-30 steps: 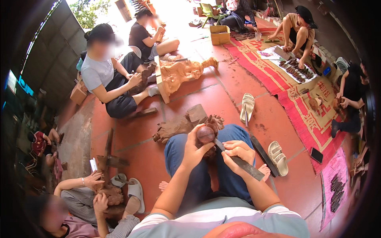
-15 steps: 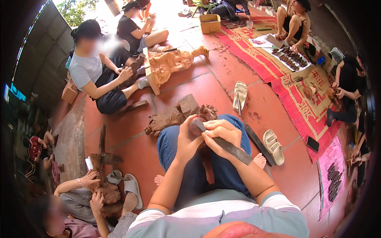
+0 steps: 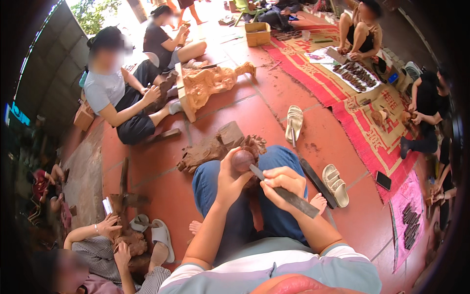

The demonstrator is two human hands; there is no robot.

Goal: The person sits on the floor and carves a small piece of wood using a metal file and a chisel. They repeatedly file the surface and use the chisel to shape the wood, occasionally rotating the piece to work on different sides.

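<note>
Between my knees, my left hand [image 3: 228, 180] is closed round a dark reddish-brown wooden piece with a smooth, rounded end [image 3: 242, 160]. The lower part of this piece is hidden by my hands. My right hand [image 3: 283, 184] grips a long, flat grey metal bar, like a file [image 3: 296, 202]. Its tip is near the lower right edge of the rounded end; whether it touches I cannot tell. The bar's other end reaches back over my right wrist. Just past my knees, a rough brown carved wood piece [image 3: 198, 156] lies on the tiles.
A long dark bar [image 3: 317, 182] and beige sandals [image 3: 335, 186] lie by my right knee. Farther right are a phone [image 3: 384, 181] and red mats [image 3: 362, 139]. A large carved wooden figure [image 3: 205, 85] lies ahead. People work at left [image 3: 105, 93], lower left and right.
My right hand and the flat bar have moved down and right, off the top of the rounded end. More of that end now shows; my left hand still holds the piece.
</note>
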